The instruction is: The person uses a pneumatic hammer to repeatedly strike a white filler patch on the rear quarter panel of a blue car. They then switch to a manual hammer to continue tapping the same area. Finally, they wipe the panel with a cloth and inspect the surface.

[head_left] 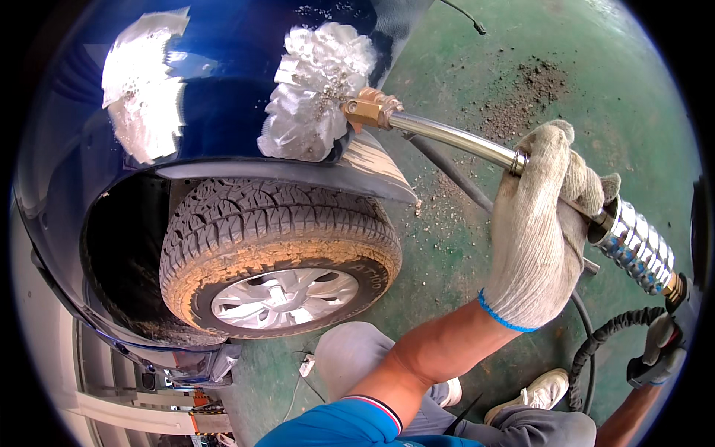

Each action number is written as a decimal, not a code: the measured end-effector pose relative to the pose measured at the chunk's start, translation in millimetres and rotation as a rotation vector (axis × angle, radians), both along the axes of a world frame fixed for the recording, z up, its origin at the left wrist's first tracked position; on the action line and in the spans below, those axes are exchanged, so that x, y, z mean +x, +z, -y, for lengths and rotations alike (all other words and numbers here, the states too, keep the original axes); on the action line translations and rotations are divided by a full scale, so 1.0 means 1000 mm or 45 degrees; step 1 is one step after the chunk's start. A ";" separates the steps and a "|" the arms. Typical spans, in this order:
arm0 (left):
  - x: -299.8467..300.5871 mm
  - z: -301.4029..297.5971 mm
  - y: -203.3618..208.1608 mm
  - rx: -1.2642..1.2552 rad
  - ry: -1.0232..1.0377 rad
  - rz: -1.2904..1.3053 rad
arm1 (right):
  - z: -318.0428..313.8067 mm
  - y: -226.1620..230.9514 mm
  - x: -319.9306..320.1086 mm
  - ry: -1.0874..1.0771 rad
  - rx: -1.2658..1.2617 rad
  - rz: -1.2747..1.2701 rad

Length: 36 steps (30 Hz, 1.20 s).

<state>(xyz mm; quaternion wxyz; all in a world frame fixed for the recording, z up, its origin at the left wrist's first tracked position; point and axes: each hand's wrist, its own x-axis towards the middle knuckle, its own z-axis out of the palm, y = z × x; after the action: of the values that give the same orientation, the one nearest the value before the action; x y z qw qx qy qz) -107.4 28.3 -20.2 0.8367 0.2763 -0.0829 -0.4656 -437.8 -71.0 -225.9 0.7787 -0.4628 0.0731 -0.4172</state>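
Left hand [542, 216] wrapped round steel rod [454, 139]; right hand [660, 349] far right, grip unclear. Best keep copper tip [365, 112] steady against bare-metal patch [309, 78].

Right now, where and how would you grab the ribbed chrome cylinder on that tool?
Probably mid-length on the ribbed chrome cylinder, from the camera side, which looks uncovered. Wrap across its slanted axis; the ridges should resist slipping. The left grip crowds its upper end, a brass fitting its lower.
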 end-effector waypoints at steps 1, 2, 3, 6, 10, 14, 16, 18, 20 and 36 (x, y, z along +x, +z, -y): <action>0.000 0.000 0.000 0.003 -0.008 0.013 | 0.000 -0.002 -0.001 -0.018 0.039 0.012; 0.000 0.000 -0.001 -0.025 -0.022 0.015 | -0.001 -0.005 -0.002 -0.030 0.078 0.024; 0.001 0.000 -0.002 -0.052 -0.035 0.019 | -0.003 -0.007 -0.003 -0.038 0.114 0.046; 0.002 0.001 -0.001 -0.080 -0.065 0.033 | -0.007 -0.011 -0.004 -0.066 0.250 0.129; 0.005 0.002 0.002 -0.054 -0.073 0.039 | -0.023 -0.013 -0.006 -0.186 0.590 0.350; 0.009 0.002 0.004 -0.103 -0.087 0.070 | -0.029 -0.005 -0.004 -0.177 0.598 0.350; 0.009 0.004 0.002 -0.081 -0.076 0.084 | -0.026 -0.011 -0.002 -0.115 0.509 0.323; 0.009 0.003 0.000 -0.073 -0.067 0.094 | -0.025 -0.013 -0.001 -0.100 0.489 0.281; 0.010 0.002 0.000 -0.073 -0.060 0.096 | -0.024 -0.008 -0.003 -0.058 0.413 0.166; -0.032 0.031 -0.020 -0.053 -0.041 0.231 | -0.013 0.002 0.018 -0.043 0.063 0.022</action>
<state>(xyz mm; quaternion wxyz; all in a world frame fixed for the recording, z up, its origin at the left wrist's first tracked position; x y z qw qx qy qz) -139.4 -2.3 -39.7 0.8237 0.2983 -0.1725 -0.4503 -419.5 -58.3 -223.8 0.7833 -0.4385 0.0846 -0.4324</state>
